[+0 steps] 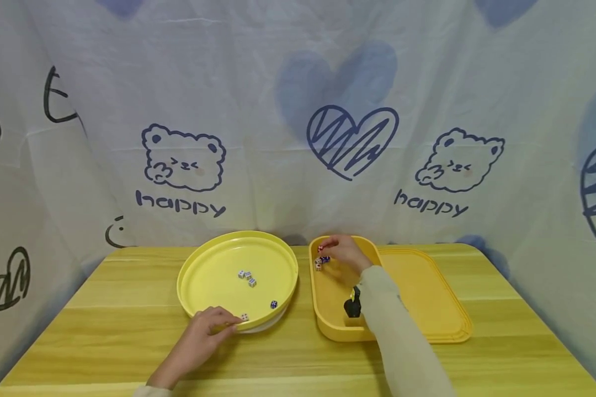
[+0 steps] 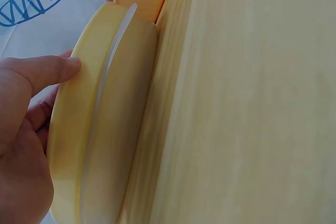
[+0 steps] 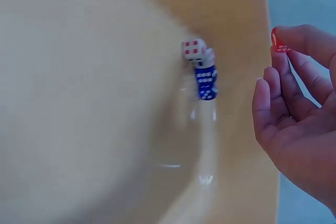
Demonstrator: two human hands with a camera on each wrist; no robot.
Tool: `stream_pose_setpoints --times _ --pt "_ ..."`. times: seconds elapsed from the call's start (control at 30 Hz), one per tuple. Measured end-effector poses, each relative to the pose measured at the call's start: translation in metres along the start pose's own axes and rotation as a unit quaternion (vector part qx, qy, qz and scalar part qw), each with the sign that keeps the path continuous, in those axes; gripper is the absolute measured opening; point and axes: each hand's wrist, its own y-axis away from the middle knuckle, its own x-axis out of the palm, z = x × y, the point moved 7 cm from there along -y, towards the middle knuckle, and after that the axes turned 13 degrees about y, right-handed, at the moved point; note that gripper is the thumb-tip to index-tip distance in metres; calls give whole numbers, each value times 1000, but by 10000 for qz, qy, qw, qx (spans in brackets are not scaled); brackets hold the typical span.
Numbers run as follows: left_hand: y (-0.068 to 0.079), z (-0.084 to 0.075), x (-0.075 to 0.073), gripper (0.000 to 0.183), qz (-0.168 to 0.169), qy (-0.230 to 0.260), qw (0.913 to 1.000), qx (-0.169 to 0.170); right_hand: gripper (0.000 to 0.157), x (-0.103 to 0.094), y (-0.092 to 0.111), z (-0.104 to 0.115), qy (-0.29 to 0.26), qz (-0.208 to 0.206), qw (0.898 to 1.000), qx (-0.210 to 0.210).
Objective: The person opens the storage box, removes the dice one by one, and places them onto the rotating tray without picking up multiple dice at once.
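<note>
Between its thumb and a fingertip, my right hand (image 1: 346, 251) pinches a red die (image 3: 280, 44), raised at the far end of a deep orange-yellow container (image 1: 335, 300). Inside that container, white dice with red pips (image 3: 194, 50) and blue dice (image 3: 206, 81) cluster along the wall. My left hand (image 1: 205, 335) grips the near rim of a round yellow tray (image 1: 213, 264), thumb on the outer side and fingers over the edge. A white die (image 1: 245, 317) lies right by its fingertips. Farther in are a blue die (image 1: 273, 304) and a few white dice (image 1: 251, 283).
A flat orange-yellow lid or tray (image 1: 427, 292) lies right of the container, partly behind my right sleeve (image 1: 402, 336). Under the round tray shows a pale base (image 1: 268, 322). Everything stands on a wood-grain table (image 1: 104, 325), with a printed cloth (image 1: 258, 110) hanging behind.
</note>
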Motion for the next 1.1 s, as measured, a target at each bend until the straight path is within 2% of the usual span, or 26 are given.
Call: stream_pose_setpoints --times 0.27,0.57,0.97,1.1 --pt "1 -1 0 16 -30 -39 9999 102 17 -9 8 10 -177 8 9996 206" --pt "1 -2 0 15 -66 -70 9998 192 17 -15 20 26 -471 -28 9988 -115" --pt "1 -3 0 15 -47 -24 9997 225 19 -19 44 62 -809 -147 9958 -396" --pt "1 -3 0 15 -31 -12 9998 184 17 -16 55 73 -607 -317 9949 -736"
